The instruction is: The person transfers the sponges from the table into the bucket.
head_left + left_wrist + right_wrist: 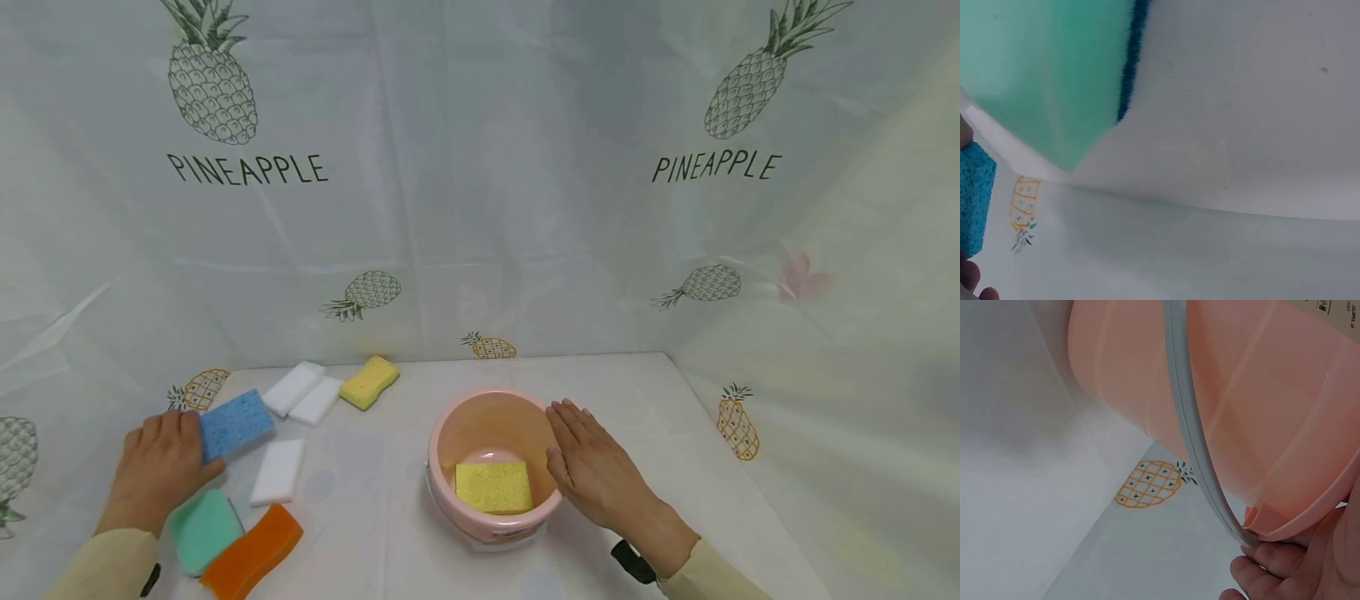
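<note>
At the left of the head view, my left hand pinches a blue sponge between thumb and fingers. In the left wrist view that sponge shows at the left edge. My right hand, fingers straight and side by side, rests against the right rim of a pink bucket. A yellow sponge lies flat inside the bucket. The right wrist view shows fingers at the rim, beside the bucket's grey handle.
Near my left hand lie a green sponge, an orange wavy sponge and a white sponge. Two more white sponges and a waisted yellow sponge lie farther back. A pineapple-print curtain surrounds the white table.
</note>
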Demonstrator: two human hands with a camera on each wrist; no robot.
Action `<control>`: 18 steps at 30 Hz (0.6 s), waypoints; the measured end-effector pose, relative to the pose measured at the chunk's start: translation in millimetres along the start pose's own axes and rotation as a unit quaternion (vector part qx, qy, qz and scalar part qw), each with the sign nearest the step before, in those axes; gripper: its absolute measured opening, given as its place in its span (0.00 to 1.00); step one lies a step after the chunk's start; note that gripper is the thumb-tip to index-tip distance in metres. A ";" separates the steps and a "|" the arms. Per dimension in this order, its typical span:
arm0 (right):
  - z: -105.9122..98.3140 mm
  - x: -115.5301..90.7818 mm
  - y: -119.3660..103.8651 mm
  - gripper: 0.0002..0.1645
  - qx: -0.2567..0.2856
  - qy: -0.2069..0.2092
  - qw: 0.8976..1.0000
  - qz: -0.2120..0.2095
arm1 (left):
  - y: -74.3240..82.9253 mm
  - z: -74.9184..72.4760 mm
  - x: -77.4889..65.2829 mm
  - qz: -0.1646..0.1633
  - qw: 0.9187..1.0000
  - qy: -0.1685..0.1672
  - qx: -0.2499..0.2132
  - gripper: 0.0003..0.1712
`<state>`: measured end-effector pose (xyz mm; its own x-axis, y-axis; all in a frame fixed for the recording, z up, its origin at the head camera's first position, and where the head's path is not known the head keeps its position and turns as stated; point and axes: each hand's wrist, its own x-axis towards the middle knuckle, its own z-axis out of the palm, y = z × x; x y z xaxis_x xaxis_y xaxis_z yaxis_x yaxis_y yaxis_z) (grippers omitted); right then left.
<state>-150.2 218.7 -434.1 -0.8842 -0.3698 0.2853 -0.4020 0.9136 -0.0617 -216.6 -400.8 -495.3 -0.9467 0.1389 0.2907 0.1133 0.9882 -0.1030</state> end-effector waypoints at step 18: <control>0.3 0.4 -0.8 0.34 -0.003 -0.006 1.000 0.010 | 43.1 -24.6 27.8 0.021 0.998 0.029 -0.056 0.50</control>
<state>-150.3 217.7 -434.2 -0.8949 -0.3535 0.2724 -0.3828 0.9218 -0.0615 -230.6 -352.8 -468.3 -0.9220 0.1803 0.3425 0.1883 0.9821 -0.0102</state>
